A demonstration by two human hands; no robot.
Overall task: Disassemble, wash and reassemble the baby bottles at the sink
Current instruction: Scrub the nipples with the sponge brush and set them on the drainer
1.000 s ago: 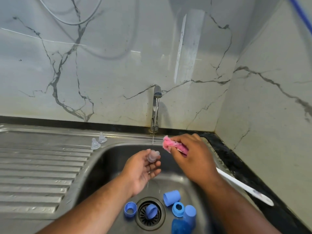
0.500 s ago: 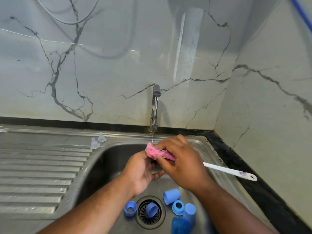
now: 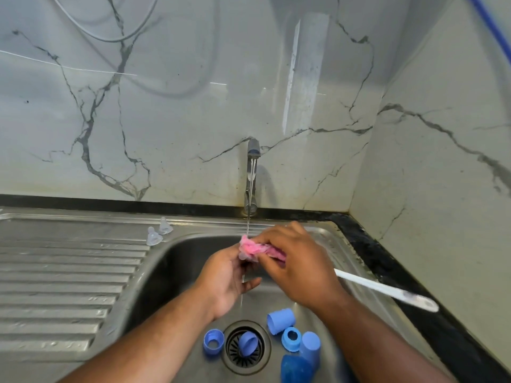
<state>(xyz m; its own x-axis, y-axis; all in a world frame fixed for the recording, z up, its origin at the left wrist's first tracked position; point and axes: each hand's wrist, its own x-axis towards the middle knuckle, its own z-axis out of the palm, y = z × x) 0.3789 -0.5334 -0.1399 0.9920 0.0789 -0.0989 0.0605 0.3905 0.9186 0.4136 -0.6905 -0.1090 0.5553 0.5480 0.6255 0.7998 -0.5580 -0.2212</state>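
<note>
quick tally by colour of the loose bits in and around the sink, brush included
blue parts, in the sink: 6
clear teats: 3 (two on the drainboard, one in the left hand)
pink brush, in the right hand: 1
total: 10

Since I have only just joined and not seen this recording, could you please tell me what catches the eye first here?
The two hands meet mid-sink under the running tap: the right hand presses a pink-headed brush against a clear teat that the left hand holds. Blue bottle parts lie around the drain, and two more teats stand on the drainboard, left.
</note>
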